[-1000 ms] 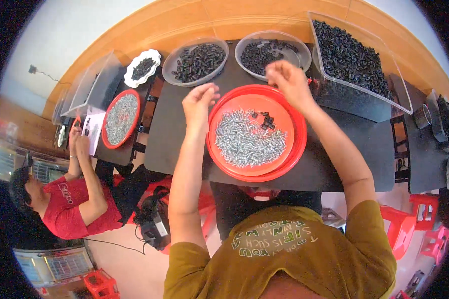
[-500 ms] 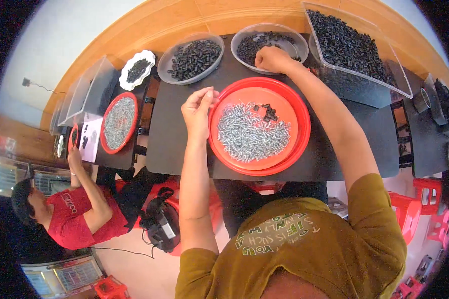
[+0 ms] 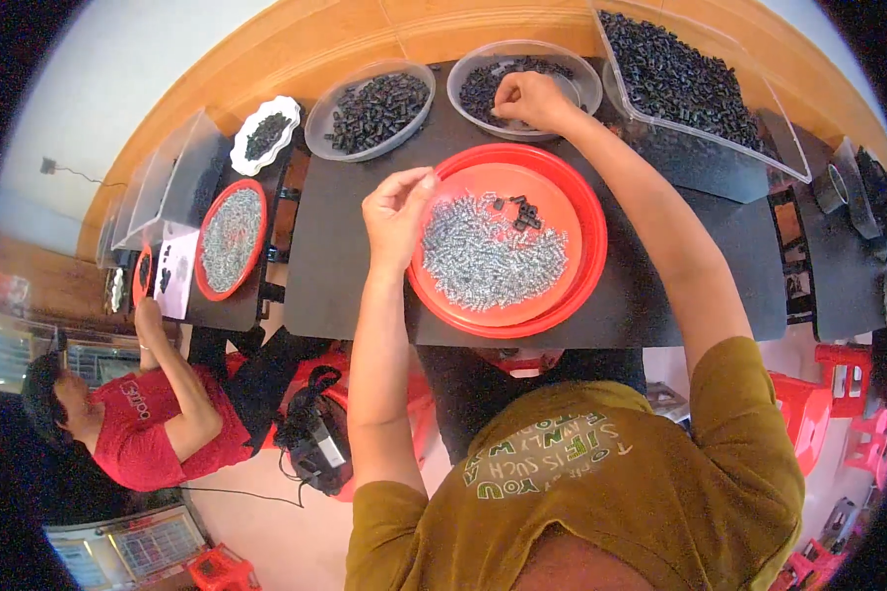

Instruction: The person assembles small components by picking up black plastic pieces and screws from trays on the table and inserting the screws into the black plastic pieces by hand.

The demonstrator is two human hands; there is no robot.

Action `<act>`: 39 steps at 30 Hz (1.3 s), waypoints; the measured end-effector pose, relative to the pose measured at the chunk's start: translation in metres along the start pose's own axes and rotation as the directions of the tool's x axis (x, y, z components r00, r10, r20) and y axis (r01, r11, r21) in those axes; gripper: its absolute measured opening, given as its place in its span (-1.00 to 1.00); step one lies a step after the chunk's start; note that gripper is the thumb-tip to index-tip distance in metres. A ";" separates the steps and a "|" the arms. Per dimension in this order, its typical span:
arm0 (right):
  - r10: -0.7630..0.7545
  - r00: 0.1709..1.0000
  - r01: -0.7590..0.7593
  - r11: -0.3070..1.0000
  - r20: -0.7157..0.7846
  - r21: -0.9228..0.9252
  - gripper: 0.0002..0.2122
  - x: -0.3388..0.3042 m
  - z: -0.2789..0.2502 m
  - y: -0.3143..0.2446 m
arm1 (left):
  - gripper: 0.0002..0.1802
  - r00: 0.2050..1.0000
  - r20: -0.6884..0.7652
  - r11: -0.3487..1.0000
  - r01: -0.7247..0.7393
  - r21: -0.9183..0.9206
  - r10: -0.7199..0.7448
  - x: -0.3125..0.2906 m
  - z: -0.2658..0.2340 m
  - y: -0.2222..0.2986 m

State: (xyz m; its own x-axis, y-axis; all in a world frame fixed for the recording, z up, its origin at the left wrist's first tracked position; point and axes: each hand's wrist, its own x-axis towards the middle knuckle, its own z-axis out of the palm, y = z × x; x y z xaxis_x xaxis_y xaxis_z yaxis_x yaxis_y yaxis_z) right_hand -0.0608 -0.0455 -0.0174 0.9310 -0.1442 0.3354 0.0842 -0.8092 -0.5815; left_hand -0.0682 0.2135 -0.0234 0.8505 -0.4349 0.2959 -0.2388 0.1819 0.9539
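My right hand [image 3: 536, 102] reaches into a clear round bowl [image 3: 592, 91] of small black plastic parts [image 3: 483, 92]. Its fingers are bent and pinched together, and what sits between the tips is hidden. Beside the left rim of a red round tray [image 3: 595, 258], my left hand [image 3: 394, 219] is raised with thumb and forefinger together; whatever they hold is too small to make out. Many small silvery springs [image 3: 493, 261] are heaped on the tray, and a little pile of black pieces [image 3: 525, 214] lies at their upper edge.
Another clear bowl of black parts [image 3: 376, 113] stands left of the first. A large clear bin [image 3: 705, 155] of black parts is at the right. On the left stand a white scalloped dish [image 3: 291, 108] and a red tray of springs [image 3: 232, 239], near a seated co-worker [image 3: 172, 419].
My right hand has changed its pose in the bowl, its pinched fingers now showing more. My left hand stays raised by the tray. The whole view has shifted slightly.
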 end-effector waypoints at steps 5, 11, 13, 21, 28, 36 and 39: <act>-0.001 0.988 0.004 1.000 -0.154 0.018 -0.76 -0.018 -0.013 -0.027 | -0.77 0.841 0.514 0.706 -0.468 0.532 0.171 -0.002 0.030 0.023; -0.024 1.000 0.013 0.907 0.021 0.421 -0.83 -0.052 -0.016 -0.043 | -0.87 0.690 0.720 0.530 -0.640 0.556 0.077 0.007 0.049 -0.001; -0.106 0.994 0.082 0.914 0.038 0.397 -0.88 -0.065 -0.024 -0.057 | -0.87 0.676 0.735 0.489 -0.659 0.572 0.053 0.006 0.047 0.000; -0.273 0.944 0.290 0.954 0.185 -0.070 -0.89 -0.089 -0.018 -0.059 | -0.88 0.913 0.405 0.809 -0.272 0.522 0.046 -0.012 0.041 0.011; -0.268 0.900 0.390 0.848 0.344 -0.358 -0.90 -0.092 0.000 -0.072 | -0.85 0.979 0.097 0.981 0.185 -0.062 -0.178 -0.029 0.031 0.020; -0.336 0.898 0.432 0.793 0.284 -0.428 -0.92 -0.095 0.008 -0.070 | -0.80 0.962 0.078 0.881 0.271 -0.388 -0.261 -0.031 0.026 0.009; -0.336 0.897 0.435 0.789 0.288 -0.433 -0.92 -0.094 0.009 -0.069 | -0.81 0.965 0.112 0.852 0.262 -0.454 -0.237 -0.022 0.026 0.012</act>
State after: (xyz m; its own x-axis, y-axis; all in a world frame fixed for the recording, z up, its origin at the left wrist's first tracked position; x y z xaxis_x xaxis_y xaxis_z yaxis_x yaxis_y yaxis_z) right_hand -0.1511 0.0290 -0.0152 0.9088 0.3070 0.2826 0.3178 -0.9481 0.0083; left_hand -0.1020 0.2027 -0.0170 0.8249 -0.5616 0.0650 0.2320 0.4411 0.8669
